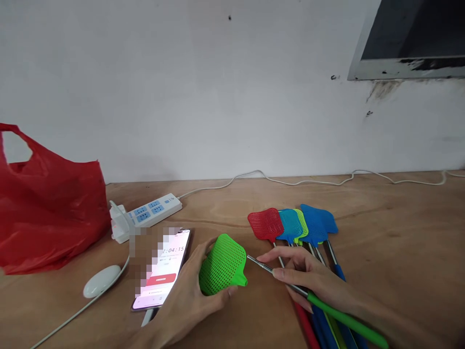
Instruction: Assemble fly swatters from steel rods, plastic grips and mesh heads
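Note:
My left hand (196,291) is closed on a bright green fly swatter head (224,261), a perforated plastic paddle whose short socket points to the lower right. My right hand (301,271) pinches a thin metal telescopic rod (259,264) with a green handle (345,317). The rod's tip is close to the green head but apart from its socket. Beneath and behind my right hand lie several fly swatters with metal rods, their heads fanned out: a red one (266,224), a teal one (291,224), a yellow-green one partly covered, and blue ones (314,225).
On the wooden table (218,208), a lit phone (167,271) lies left of my left hand. Beyond it are a white power strip (160,211) with a plug and a white oval device (101,282). A red plastic bag (54,208) stands far left. A cable (298,183) runs along the wall.

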`<state>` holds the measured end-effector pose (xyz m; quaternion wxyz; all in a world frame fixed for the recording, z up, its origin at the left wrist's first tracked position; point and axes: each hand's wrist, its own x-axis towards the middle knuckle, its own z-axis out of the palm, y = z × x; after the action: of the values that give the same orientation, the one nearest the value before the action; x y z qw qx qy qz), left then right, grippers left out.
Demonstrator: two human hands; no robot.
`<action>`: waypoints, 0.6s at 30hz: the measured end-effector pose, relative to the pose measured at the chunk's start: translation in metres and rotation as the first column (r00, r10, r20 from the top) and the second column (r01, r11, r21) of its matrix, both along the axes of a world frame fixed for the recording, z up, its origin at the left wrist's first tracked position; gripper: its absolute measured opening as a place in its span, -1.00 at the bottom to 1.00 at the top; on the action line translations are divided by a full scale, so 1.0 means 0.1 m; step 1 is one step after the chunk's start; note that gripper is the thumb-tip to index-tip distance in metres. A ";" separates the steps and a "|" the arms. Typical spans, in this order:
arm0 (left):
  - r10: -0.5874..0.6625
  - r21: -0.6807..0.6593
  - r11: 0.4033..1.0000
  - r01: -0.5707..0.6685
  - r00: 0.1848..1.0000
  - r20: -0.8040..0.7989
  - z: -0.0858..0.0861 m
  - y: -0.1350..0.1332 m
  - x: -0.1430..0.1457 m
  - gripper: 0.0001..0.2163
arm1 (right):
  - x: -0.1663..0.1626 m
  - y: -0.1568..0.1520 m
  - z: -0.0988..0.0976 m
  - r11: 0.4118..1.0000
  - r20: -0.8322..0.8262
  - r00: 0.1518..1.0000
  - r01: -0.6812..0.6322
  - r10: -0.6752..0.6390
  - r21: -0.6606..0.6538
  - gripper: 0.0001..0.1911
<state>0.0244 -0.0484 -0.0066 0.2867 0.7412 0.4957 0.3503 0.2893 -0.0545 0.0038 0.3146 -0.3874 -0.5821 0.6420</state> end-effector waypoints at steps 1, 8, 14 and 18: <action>0.020 -0.027 0.999 -0.020 0.999 0.031 -0.01 0.00 0.00 -0.35 | 0.01 0.00 -0.01 1.000 -0.016 1.000 -0.012 0.012 -0.007 -0.59; 0.088 -0.137 0.988 -0.071 0.988 0.127 -0.02 -0.02 0.05 -0.30 | 0.03 -0.02 -0.06 0.990 -0.095 0.989 -0.121 0.113 -0.077 -0.54; 0.102 -0.124 0.988 -0.088 0.988 0.114 0.04 -0.04 0.06 -0.34 | 0.01 -0.02 -0.03 0.988 -0.088 0.989 -0.130 0.122 -0.083 -0.58; 0.099 -0.060 0.994 -0.091 0.982 0.159 0.00 0.00 0.02 -0.32 | 0.02 -0.02 -0.02 0.989 -0.087 0.989 -0.129 0.122 -0.079 -0.60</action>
<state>0.0264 -0.0483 -0.0065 0.3283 0.6780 0.5146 0.4096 0.2909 -0.0568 0.0013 0.2807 -0.3361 -0.5644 0.6998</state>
